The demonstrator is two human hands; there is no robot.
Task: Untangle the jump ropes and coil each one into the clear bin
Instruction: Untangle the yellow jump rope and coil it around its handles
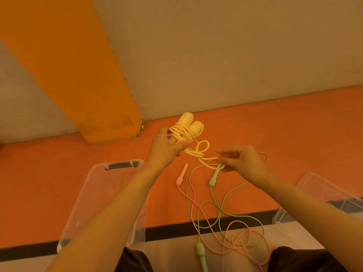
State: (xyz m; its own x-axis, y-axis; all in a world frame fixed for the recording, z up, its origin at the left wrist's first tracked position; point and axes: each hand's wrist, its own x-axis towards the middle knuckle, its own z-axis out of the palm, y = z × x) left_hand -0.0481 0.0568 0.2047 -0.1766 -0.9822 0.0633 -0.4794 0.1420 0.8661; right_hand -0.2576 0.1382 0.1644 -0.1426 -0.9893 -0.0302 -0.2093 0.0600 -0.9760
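My left hand [167, 148] grips the two handles of the yellow jump rope [186, 127], held upright side by side with cord wound round them. A loose length of yellow cord loops rightward to my right hand [239, 159], which pinches it between thumb and fingers. On the floor below lie the green jump rope [213, 180] and the pink jump rope [181, 176], their thin cords crossed and tangled near my knees. The clear bin [102, 185] stands open on the floor under my left forearm.
A clear lid or second bin [322, 190] lies at the right, under my right forearm. An orange pillar [78, 75] and a beige wall rise behind the orange floor. A black stripe crosses the floor near my knees.
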